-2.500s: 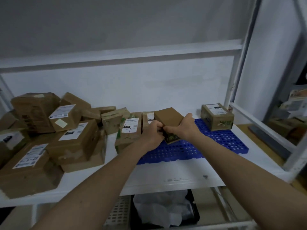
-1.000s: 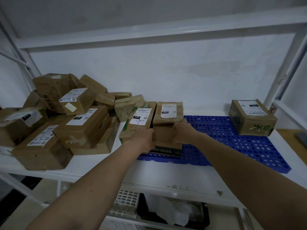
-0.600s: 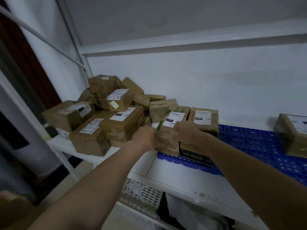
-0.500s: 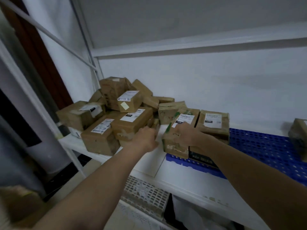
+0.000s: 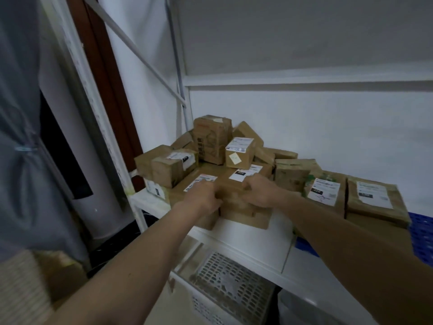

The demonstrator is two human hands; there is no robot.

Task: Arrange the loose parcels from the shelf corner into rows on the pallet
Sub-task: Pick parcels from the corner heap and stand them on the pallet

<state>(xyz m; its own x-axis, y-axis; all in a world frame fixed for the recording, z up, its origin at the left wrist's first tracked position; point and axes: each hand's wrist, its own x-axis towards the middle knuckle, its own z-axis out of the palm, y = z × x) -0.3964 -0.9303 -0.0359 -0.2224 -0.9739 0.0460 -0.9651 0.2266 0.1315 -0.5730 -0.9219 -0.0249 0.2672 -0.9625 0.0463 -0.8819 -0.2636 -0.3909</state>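
1. While gripped at its near edge by left hand and right hand, labelled parcel atop shelf-corner pile.
2. Two parcels alongside, at blue pallet edge.

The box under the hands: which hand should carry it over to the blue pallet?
Probably the right hand. It grips the box on the side nearer the pallet, which lies to the right. The left hand grips the far side.
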